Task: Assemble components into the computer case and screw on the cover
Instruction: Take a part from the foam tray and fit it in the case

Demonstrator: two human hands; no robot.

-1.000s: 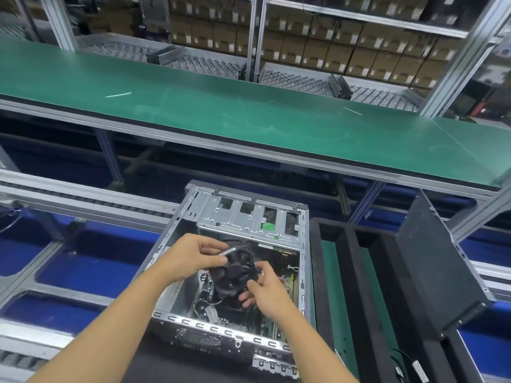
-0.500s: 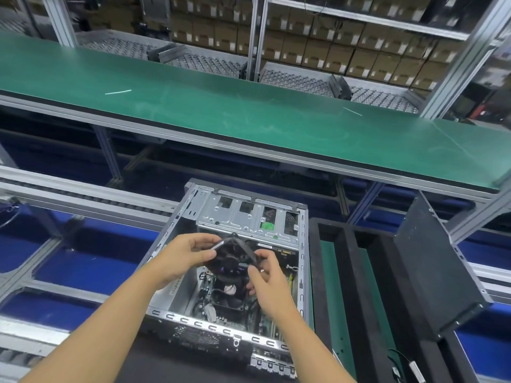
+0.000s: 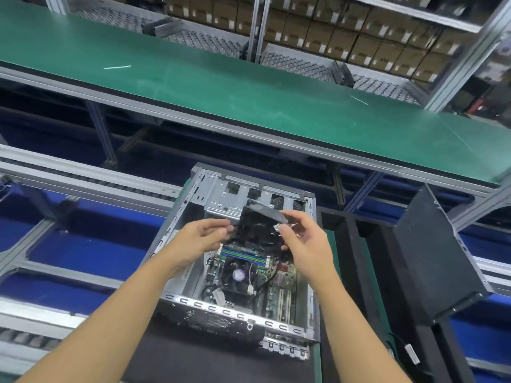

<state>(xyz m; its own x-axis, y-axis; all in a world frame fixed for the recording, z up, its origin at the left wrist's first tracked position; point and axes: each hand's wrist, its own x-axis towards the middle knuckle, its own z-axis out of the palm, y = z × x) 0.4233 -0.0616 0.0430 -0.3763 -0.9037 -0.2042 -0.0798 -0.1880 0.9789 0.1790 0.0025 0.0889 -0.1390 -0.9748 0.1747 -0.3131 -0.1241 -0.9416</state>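
An open metal computer case (image 3: 177, 225) lies on its side in front of me, its motherboard with green memory slots and a CPU cooler (image 3: 237, 275) exposed. I hold a black case fan (image 3: 255, 225), blurred by motion, above the case's upper interior. My left hand (image 3: 203, 237) pinches its left edge and my right hand (image 3: 301, 239) grips its right top corner. A thin black cable hangs from the fan down toward the board. The dark case cover (image 3: 431, 252) leans upright to the right.
Black foam trays (image 3: 356, 269) with green lining sit right of the case. A long green conveyor belt (image 3: 249, 87) runs behind, with shelves of cardboard boxes (image 3: 359, 31) beyond it. Metal roller rails (image 3: 83, 175) and blue bins lie to the left.
Both hands have lifted the fan up and away from the CPU cooler area toward the drive cage end of the case. The cooler and memory slots are now uncovered.
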